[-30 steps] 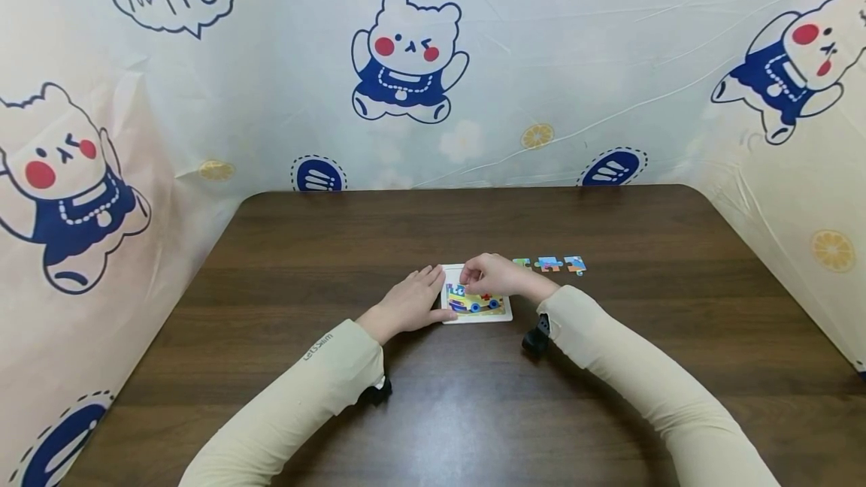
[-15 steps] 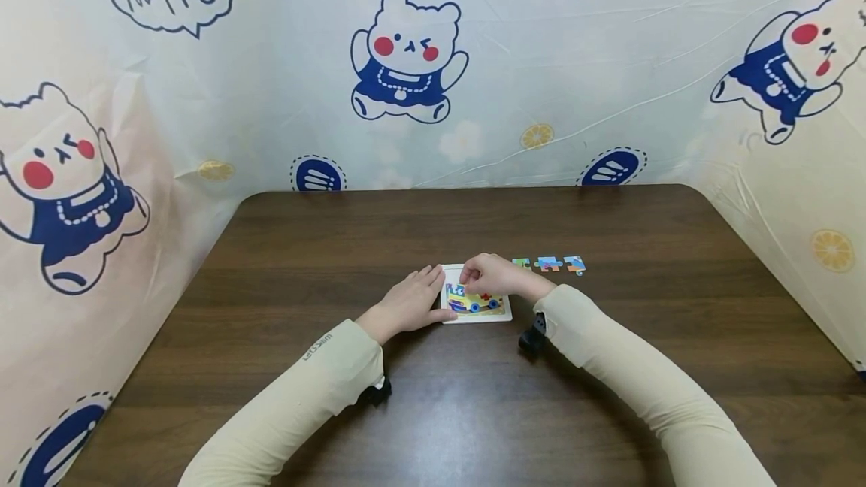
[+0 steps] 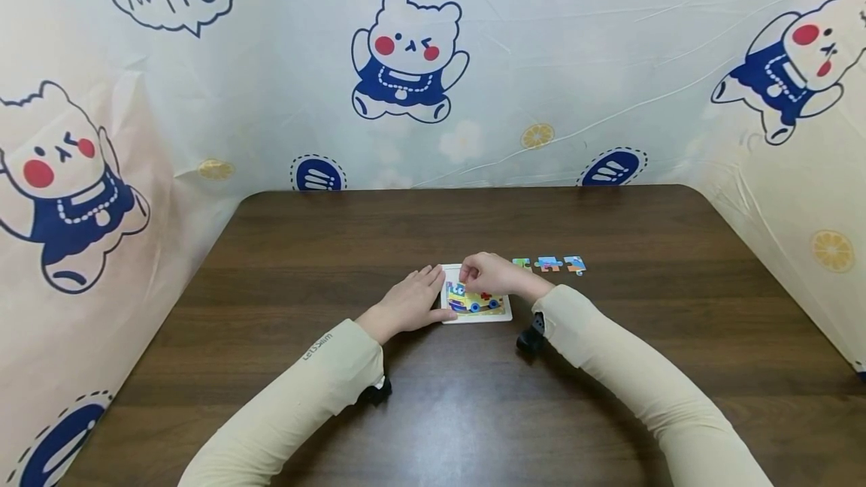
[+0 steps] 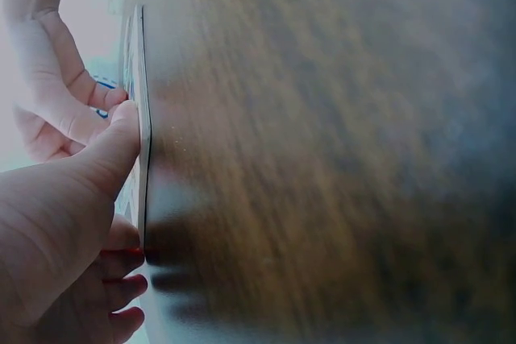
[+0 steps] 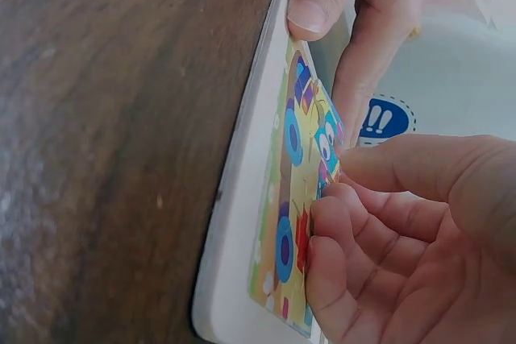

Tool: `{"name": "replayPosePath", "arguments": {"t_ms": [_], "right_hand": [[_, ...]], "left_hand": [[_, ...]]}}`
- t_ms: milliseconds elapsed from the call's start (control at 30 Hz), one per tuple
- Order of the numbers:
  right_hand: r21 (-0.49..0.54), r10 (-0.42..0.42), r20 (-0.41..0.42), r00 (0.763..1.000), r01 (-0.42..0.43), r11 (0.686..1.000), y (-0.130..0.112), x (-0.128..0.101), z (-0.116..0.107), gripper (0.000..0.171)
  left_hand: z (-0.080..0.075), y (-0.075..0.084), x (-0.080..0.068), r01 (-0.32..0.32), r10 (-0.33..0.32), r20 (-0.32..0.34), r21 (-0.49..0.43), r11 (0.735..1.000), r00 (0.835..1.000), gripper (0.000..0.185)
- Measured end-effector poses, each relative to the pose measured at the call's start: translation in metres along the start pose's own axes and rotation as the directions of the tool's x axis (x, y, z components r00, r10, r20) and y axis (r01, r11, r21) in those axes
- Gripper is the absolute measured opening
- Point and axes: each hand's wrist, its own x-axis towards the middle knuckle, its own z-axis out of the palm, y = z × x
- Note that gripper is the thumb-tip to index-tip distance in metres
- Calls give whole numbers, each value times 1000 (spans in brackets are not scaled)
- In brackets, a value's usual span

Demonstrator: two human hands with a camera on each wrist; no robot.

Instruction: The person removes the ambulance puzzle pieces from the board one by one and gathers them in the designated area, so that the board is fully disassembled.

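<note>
A small jigsaw puzzle in a white tray [image 3: 483, 319] lies on the table, its picture a yellow vehicle with blue wheels. My left hand [image 3: 409, 303] rests along the tray's left side, fingers fairly straight, and its thumb [image 5: 310, 14] presses on the tray's rim in the right wrist view. Over the upper part of the picture, my right hand [image 3: 497, 275] pinches a puzzle piece with cartoon eyes [image 5: 326, 141] between thumb and forefinger. That piece sits slightly tilted against the picture. The right hand hides the tray's upper right part in the head view.
Several loose puzzle pieces lie in a row beyond the right wrist, among them a blue and pink one [image 3: 549, 264] and a blue and orange one [image 3: 574, 264]. The brown wooden table [image 3: 325, 246] meets a printed cloth backdrop [image 3: 271, 96].
The right wrist has turned and shifted very slightly to the left. The left hand, tray and loose pieces stay where they were.
</note>
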Motion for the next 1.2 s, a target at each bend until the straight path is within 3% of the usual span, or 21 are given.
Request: {"name": "replayPosePath", "arguments": {"t_ms": [167,433,800,1200], "right_hand": [[-26,-20,-10,1000,20,999,-4,-1,0,8],[-51,28,-10,1000,-28,998,-5,1,1,10],[62,28,-29,999,-26,998,-4,-1,-1,3],[161,20,-12,1000,-18,987,-1,-2,-3,10]], "left_hand": [[0,0,1,-2,2,-1,6,1000,1000,81],[1,0,1,0,0,-2,-2,1000,1000,81],[0,0,0,4,-4,-2,-2,1000,1000,82],[1,0,1,1,-1,-8,3,1000,1000,82]]}}
